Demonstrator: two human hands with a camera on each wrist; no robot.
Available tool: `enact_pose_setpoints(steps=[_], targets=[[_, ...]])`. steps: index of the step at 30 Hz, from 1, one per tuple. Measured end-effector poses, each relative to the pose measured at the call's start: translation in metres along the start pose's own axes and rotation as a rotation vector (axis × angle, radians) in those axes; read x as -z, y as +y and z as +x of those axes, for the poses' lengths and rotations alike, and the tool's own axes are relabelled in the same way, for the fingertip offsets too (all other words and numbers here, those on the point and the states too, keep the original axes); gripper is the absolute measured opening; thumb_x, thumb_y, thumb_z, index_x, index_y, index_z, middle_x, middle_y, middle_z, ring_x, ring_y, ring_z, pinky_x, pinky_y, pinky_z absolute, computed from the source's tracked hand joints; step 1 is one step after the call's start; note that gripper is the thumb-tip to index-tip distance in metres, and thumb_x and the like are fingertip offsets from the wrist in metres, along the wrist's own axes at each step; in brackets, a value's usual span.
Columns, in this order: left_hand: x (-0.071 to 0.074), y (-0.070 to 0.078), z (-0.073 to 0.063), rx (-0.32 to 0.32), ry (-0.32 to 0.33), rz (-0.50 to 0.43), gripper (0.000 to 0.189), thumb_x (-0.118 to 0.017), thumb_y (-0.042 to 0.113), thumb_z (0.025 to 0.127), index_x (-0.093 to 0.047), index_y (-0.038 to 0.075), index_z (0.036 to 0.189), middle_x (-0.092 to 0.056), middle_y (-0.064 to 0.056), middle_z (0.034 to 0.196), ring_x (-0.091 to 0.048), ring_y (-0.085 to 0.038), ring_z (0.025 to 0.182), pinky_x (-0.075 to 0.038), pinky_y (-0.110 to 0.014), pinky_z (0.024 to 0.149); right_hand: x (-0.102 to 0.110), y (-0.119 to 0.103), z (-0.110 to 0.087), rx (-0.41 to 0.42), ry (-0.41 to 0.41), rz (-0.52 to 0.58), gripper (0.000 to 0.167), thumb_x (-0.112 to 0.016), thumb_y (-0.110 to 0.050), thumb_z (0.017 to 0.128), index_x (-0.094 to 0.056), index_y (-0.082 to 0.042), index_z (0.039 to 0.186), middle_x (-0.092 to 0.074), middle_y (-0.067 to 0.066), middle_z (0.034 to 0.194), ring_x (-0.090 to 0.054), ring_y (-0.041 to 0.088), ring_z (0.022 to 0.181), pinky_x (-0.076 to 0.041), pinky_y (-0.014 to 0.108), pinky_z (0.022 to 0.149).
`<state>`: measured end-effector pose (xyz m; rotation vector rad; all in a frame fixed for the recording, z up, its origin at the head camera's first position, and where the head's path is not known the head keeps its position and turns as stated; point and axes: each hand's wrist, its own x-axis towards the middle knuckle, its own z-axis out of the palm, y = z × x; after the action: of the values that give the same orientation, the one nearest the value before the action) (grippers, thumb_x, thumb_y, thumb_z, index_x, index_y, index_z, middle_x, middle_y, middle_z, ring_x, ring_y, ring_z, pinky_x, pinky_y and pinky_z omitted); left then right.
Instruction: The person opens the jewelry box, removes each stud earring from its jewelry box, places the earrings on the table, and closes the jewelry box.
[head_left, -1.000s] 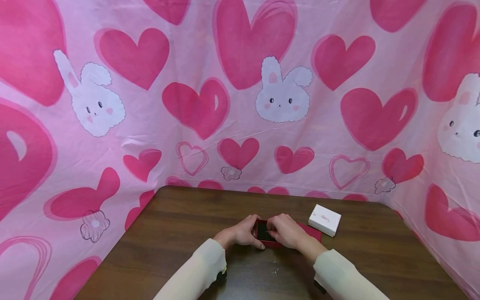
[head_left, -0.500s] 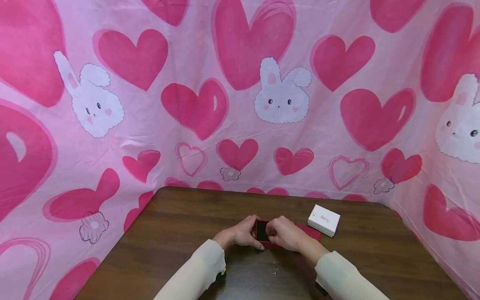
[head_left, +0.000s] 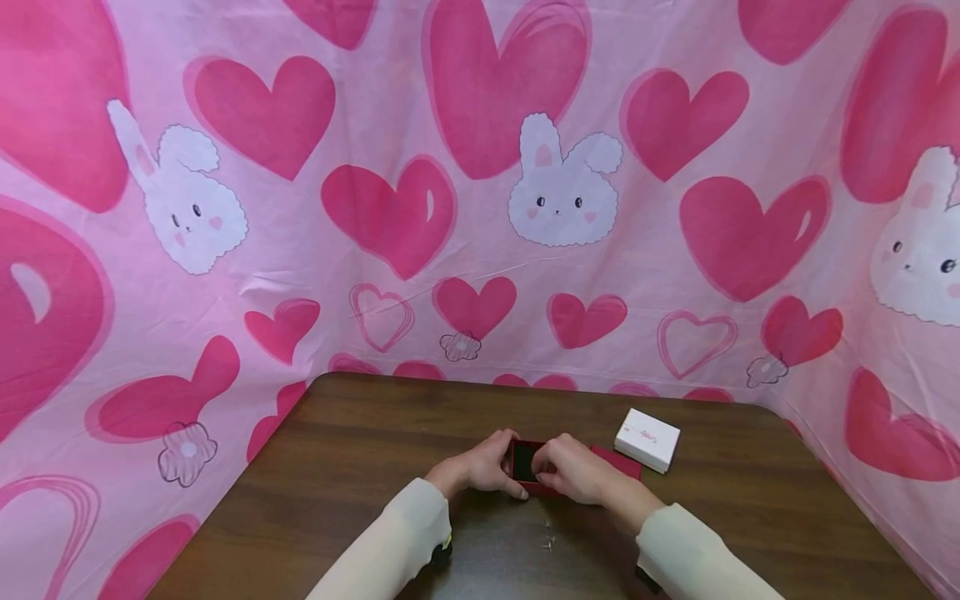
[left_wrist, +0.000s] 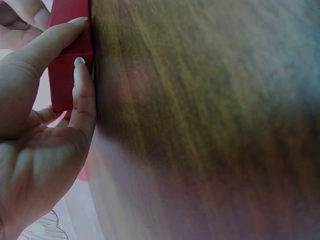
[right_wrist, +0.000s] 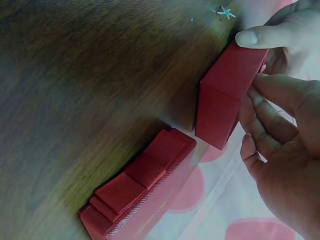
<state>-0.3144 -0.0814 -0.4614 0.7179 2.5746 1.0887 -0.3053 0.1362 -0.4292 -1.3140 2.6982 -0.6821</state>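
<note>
A small red gift box [head_left: 547, 489] with a black insert [head_left: 524, 461] stands uncovered on the table. My left hand [head_left: 487, 465] grips its left end, thumb along the near wall, as the left wrist view shows with the box's red side [left_wrist: 65, 75]. My right hand [head_left: 573, 471] has its curled fingers over the right part of the insert. In the right wrist view the fingertips of this hand [right_wrist: 280, 125] go behind the rim of the box [right_wrist: 225, 90], so whether they pinch anything is hidden.
The red lid [right_wrist: 137, 187] with a ribbon bow lies right of the box. Beyond it sits a white box [head_left: 648, 439] with pink lettering. A tiny silvery star-shaped piece [right_wrist: 226, 12] lies on the wooden table [head_left: 375, 433], nearer the body. A pink heart-print cloth [head_left: 480, 242] hangs behind.
A thin light bit seen at my right fingertips one second ago no longer shows. The right hand has shifted very slightly; the left keeps its grip on the box.
</note>
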Motion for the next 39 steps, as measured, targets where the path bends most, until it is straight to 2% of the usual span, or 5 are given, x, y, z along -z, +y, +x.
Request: enact_pose_setpoints(steps=[5, 14, 20, 31, 39], targets=[[0.000, 0.001, -0.001, -0.001, 0.006, -0.001, 0.066, -0.093, 0.016, 0.075, -0.050, 0.006, 0.124, -0.051, -0.002, 0.108, -0.049, -0.015, 0.095, -0.045, -0.031, 0.085, 0.001, -0.002, -0.002, 0.013, -0.005, -0.009, 0.007, -0.077, -0.005, 0.089, -0.079, -0.012, 0.090, -0.069, -0.010, 0.081, -0.058, 0.005, 0.074, -0.055, 0.027, 0.075], [-0.002, -0.006, 0.004, 0.004, -0.002, 0.015, 0.067, -0.092, 0.021, 0.076, -0.049, 0.009, 0.126, -0.050, 0.001, 0.108, -0.049, -0.014, 0.096, -0.046, -0.032, 0.088, 0.004, -0.004, -0.006, 0.008, -0.023, -0.010, 0.006, -0.077, -0.008, 0.090, -0.079, -0.013, 0.092, -0.069, -0.010, 0.082, -0.058, 0.005, 0.075, -0.055, 0.027, 0.076], [-0.002, -0.002, 0.000, 0.020, -0.004, 0.006, 0.066, -0.091, 0.019, 0.077, -0.049, 0.010, 0.127, -0.050, 0.000, 0.109, -0.050, -0.015, 0.097, -0.047, -0.032, 0.089, 0.004, -0.003, -0.007, 0.010, -0.029, 0.004, 0.006, -0.076, -0.007, 0.091, -0.079, -0.011, 0.094, -0.070, -0.009, 0.083, -0.059, 0.004, 0.075, -0.056, 0.026, 0.077], [-0.001, -0.001, 0.000, 0.018, -0.002, -0.002, 0.067, -0.091, 0.019, 0.077, -0.049, 0.009, 0.128, -0.051, -0.001, 0.110, -0.050, -0.016, 0.097, -0.047, -0.033, 0.089, 0.010, -0.005, -0.010, 0.087, 0.003, -0.005, 0.008, -0.075, -0.001, 0.090, -0.077, -0.009, 0.091, -0.070, -0.006, 0.082, -0.058, 0.004, 0.074, -0.054, 0.026, 0.073], [-0.002, -0.001, 0.000, 0.018, 0.000, 0.007, 0.067, -0.092, 0.019, 0.076, -0.049, 0.009, 0.127, -0.050, 0.000, 0.109, -0.050, -0.015, 0.096, -0.046, -0.032, 0.088, 0.007, -0.004, -0.013, 0.096, 0.003, 0.004, 0.008, -0.073, -0.002, 0.091, -0.076, -0.010, 0.090, -0.066, -0.011, 0.081, -0.057, 0.003, 0.075, -0.052, 0.024, 0.073]])
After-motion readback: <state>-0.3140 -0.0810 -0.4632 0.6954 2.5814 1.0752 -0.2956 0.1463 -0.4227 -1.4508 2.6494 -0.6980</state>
